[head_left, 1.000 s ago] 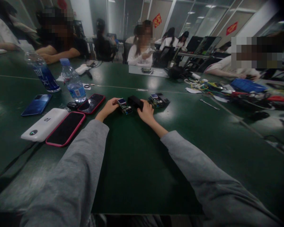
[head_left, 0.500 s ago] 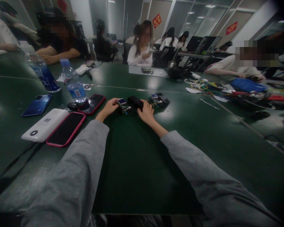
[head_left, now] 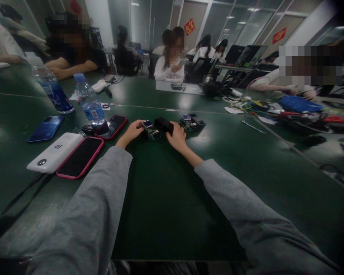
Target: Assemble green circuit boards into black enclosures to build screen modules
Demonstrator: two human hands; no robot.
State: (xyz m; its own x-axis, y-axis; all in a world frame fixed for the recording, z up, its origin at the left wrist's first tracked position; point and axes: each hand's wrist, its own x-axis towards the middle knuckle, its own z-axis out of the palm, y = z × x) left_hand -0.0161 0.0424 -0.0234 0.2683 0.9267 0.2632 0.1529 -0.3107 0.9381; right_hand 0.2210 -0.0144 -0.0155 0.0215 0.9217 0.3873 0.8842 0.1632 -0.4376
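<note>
My left hand (head_left: 134,131) grips the left edge of a small green circuit board (head_left: 152,133) that carries a little screen at its top. Held in my right hand (head_left: 177,135) is a black, box-shaped plastic piece (head_left: 164,124), tilted just right of that board. A narrow gap separates the two. Behind my right hand, a second circuit board (head_left: 188,123) with a similar screen rests on the table, and a dark case part (head_left: 199,120) lies against it. The fingertips of my left hand are partly hidden behind the board.
On the left of the green table (head_left: 172,214) are a red-edged phone (head_left: 80,157), a white power bank (head_left: 55,152), another phone (head_left: 112,126), a blue phone (head_left: 46,128) and two bottles, one a water bottle (head_left: 88,101). A wrench (head_left: 253,127) and tangled cables (head_left: 246,104) lie right. People sit around.
My hands keep the circuit board and the black piece in nearly the same place. The view has shifted very slightly.
</note>
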